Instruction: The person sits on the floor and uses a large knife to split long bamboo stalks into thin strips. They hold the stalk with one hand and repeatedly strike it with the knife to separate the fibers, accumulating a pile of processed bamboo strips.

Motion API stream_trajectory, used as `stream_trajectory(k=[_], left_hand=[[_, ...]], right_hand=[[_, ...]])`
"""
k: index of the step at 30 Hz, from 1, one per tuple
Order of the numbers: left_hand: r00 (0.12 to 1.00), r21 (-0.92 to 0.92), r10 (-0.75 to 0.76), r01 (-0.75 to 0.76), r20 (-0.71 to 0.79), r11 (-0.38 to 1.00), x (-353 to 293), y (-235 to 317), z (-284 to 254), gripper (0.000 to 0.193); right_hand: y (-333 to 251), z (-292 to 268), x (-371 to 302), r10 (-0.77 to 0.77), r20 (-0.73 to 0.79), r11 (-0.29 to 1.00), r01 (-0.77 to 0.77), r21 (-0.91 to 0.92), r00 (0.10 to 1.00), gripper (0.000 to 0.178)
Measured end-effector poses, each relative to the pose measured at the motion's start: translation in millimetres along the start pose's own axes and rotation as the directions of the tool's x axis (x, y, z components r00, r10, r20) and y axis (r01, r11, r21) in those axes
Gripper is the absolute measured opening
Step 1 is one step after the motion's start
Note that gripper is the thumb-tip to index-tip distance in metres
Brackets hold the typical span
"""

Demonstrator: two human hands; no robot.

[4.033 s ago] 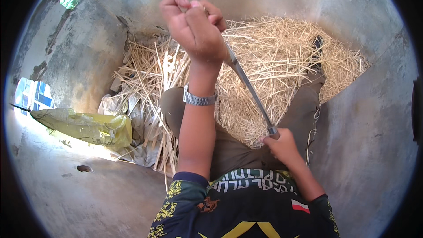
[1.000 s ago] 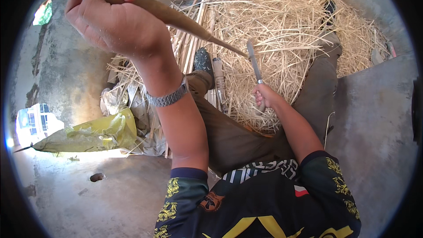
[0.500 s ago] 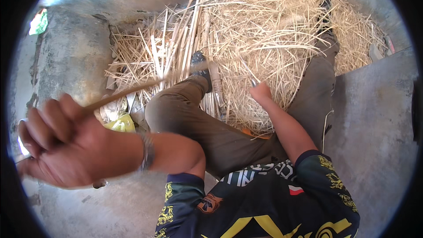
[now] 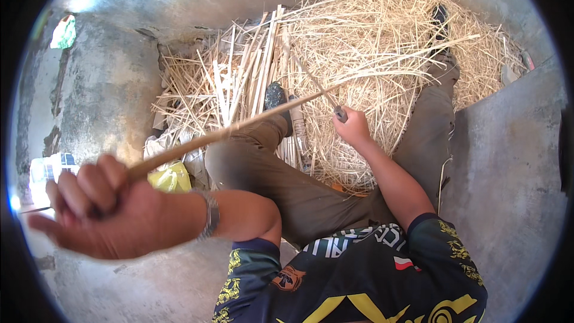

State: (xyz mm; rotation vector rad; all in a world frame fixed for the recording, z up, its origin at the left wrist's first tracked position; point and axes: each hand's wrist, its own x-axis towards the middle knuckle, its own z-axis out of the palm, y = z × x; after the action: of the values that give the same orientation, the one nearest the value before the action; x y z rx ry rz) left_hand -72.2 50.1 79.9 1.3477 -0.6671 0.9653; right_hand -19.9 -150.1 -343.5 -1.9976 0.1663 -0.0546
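Observation:
My left hand is raised at the lower left, its fingers closed around a long bamboo strip. The strip slants up and to the right, over my bent left knee. Farther right, my right hand grips the dark handle of a knife. The thin blade points up and left, and the bamboo strip crosses it just beyond the handle. Past that crossing, pale thin lengths stretch right over the straw-like pile; whether they belong to the same strip I cannot tell.
A heap of thin pale shavings lies between and beyond my legs. Longer split bamboo pieces are piled left of it. A yellow plastic bag rests beside my left knee. Grey concrete walls stand at the left and far side.
My left hand has shifted slightly right with the bamboo strip, which now shows less blur. The knife's handle has tilted, and its blade now points up-left across the strip.

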Motion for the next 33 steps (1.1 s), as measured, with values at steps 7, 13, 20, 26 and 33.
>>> stream_trajectory(k=[7, 13, 20, 26, 33], left_hand=[[0.996, -0.264, 0.085, -0.073, 0.033, 0.962, -28, 38, -10, 0.034], [0.944, 0.280, 0.244, -0.177, -0.224, 0.944, -14, 5, -9, 0.010], [0.987, -0.440, 0.077, -0.008, 0.141, 0.898, -24, 53, -39, 0.035], [0.969, -0.306, 0.167, -0.217, -0.182, 0.927, -37, 59, -26, 0.045], [0.977, -0.261, 0.185, -0.206, -0.102, 0.943, -37, 60, -31, 0.040]], right_hand=[[60, -15, 9, 0.557, 0.178, 0.830, -0.536, -0.155, 0.811, 0.019], [39, 31, -11, 0.526, 0.502, 0.760, -0.645, 0.085, 0.686, 0.016], [31, 0, 5, 0.418, 0.585, 0.578, -0.700, 0.420, 0.695, 0.013], [-7, -14, 5, 0.219, 0.136, 0.961, -0.238, 0.143, 0.966, 0.013], [-53, -35, 27, -0.319, 0.198, 0.936, 0.341, -0.085, 0.927, 0.022]])
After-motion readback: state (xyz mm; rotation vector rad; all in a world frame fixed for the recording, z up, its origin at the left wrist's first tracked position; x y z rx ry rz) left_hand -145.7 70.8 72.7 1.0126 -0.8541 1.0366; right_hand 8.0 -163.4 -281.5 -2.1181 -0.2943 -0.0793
